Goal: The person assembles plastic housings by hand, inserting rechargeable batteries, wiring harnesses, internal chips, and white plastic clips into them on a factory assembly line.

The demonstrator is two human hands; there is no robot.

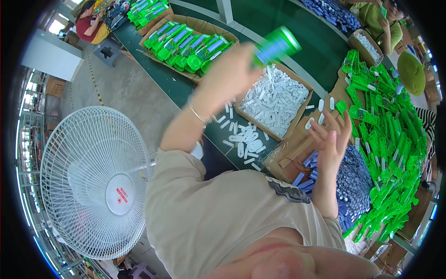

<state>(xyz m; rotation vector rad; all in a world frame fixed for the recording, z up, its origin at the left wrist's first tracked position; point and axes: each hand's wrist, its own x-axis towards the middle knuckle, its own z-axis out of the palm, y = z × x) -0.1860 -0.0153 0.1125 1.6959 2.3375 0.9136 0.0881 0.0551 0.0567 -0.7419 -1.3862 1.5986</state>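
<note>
My left hand [232, 72] is raised over the bench and closed around a bright green plastic housing [289, 40] with a blue cylindrical cell [273, 50] in it. Motion blurs this hand and piece. My right hand [331, 142] hovers above the cardboard with fingers spread, nothing visible in it. Near its fingertips lie a few white oval plastic pieces [321, 105]. Below and beside it is a heap of blue cylindrical cells [350, 186]. Between my hands stands a cardboard box [303, 107] full of small white plastic parts [274, 95].
Loose white parts [248, 142] lie on the green bench [179, 93]. A carton [204, 23] holds rows of green housings with blue cells. At right is a big pile of green housings [385, 149]. A white fan [95, 181] stands left. Other people [388, 30] sit farther off.
</note>
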